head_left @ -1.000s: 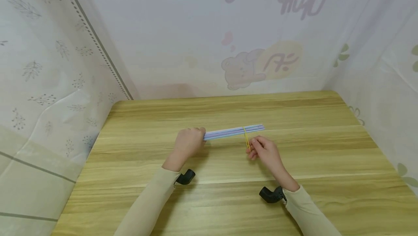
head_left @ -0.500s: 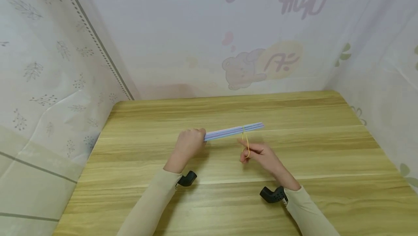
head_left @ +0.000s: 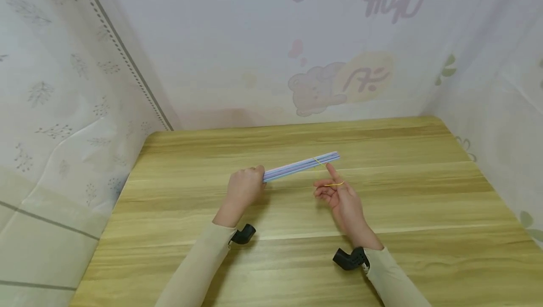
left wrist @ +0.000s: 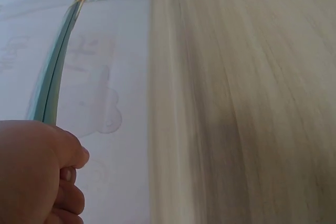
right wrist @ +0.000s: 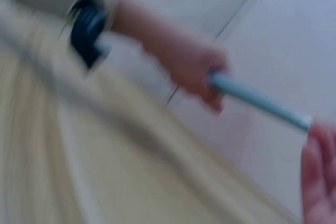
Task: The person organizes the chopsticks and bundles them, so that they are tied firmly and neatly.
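A bundle of slim pastel straws [head_left: 292,169] in blue, lilac and pink is held up above the table, tilted with its right end higher. My left hand [head_left: 245,186] grips its left end; in the left wrist view, the curled fingers [left wrist: 71,195] wrap around it. Near the right end, a thin yellow rubber band [head_left: 319,161] goes round the bundle and stretches down to my right hand [head_left: 345,203]. There the index finger points up beside the bundle, with the band across it, while the other fingers bend leftward. The right wrist view is blurred and shows only part of this hand.
A wood-grain table [head_left: 191,156] lies below both hands. Behind it hangs a pale printed curtain [head_left: 237,52], with more patterned sheets at both sides. Black camera mounts [head_left: 349,259] sit at both wrists.
My right hand has turned and its index finger has risen towards the bundle, with the yellow rubber band now stretched across the fingers. The bundle's right end has tilted up slightly; my left hand keeps its grip.
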Motion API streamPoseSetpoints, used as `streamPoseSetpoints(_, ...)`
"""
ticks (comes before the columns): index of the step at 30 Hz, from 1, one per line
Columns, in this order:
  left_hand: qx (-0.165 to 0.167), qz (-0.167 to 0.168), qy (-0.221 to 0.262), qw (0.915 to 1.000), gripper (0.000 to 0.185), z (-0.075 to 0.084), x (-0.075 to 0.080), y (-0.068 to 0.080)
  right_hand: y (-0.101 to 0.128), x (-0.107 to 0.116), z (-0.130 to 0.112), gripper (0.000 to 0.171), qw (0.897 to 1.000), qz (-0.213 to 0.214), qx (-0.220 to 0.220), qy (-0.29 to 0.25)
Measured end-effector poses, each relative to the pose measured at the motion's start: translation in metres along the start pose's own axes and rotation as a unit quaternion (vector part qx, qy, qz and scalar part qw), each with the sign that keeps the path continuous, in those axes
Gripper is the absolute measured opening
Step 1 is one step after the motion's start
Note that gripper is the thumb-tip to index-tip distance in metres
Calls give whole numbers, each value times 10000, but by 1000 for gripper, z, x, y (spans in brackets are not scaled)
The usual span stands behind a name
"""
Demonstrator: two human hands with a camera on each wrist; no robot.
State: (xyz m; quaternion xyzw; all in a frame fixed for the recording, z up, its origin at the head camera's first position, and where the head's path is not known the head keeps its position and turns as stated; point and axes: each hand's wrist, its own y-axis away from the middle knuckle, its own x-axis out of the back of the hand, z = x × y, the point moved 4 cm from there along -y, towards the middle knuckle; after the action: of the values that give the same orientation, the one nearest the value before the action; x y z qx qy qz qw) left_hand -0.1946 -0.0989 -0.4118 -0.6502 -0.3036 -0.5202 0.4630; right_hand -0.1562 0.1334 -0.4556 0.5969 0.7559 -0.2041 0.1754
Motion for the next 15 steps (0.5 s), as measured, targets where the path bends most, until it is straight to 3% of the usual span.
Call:
streamPoseSetpoints(5,-330,414,-117,9985,25,0,0,2,-6,8,-6,54,9909,898,-721,-694)
streamPoseSetpoints(9,-666,557,-127,9961,25,0,1,3,-11,17,-13,40,9876,999,-892,-819)
streamPoseSetpoints(15,-992,454,22,9940,24,0,1,2,-15,20,-20,28,9896,956,-1032,286)
